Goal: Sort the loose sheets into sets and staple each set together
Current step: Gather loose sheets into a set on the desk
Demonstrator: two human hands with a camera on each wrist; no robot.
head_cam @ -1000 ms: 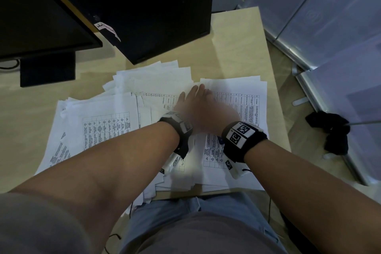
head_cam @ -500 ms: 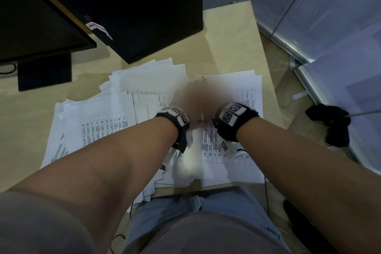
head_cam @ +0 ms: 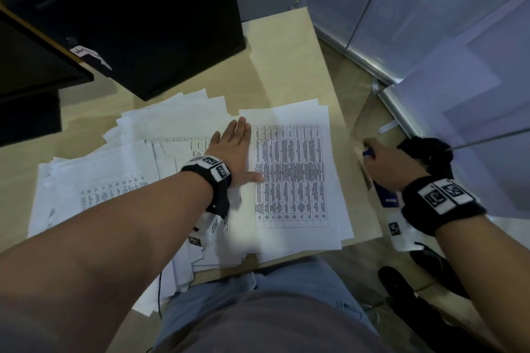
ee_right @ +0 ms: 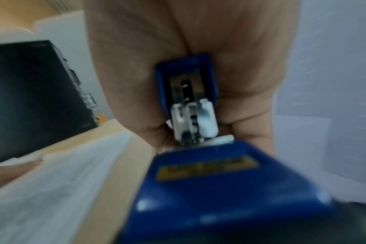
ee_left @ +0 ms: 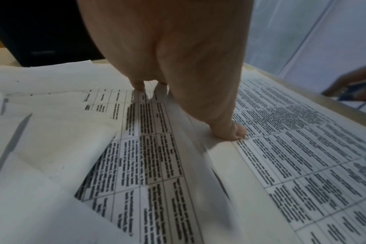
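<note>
A squared set of printed sheets (head_cam: 289, 175) with a table on top lies at the right of the wooden desk (head_cam: 286, 66). My left hand (head_cam: 232, 149) lies flat with straight fingers on the set's left margin, its thumb (ee_left: 230, 130) pressing the paper. Loose sheets (head_cam: 114, 169) spread in a messy pile to the left. My right hand (head_cam: 387, 163) is off the desk's right edge and grips a blue stapler (ee_right: 198, 165), whose blue tip (head_cam: 368, 152) shows past the fingers in the head view.
A black computer case (head_cam: 160, 23) stands at the back of the desk, a dark monitor (head_cam: 34, 71) at the far left. Right of the desk are the floor, frosted glass panels (head_cam: 430, 23) and a dark cloth (head_cam: 427, 152). My lap is below the desk edge.
My right hand left the paper stack and swung out past the desk's right edge, now holding the blue stapler. My left hand stayed flat on the sheets.
</note>
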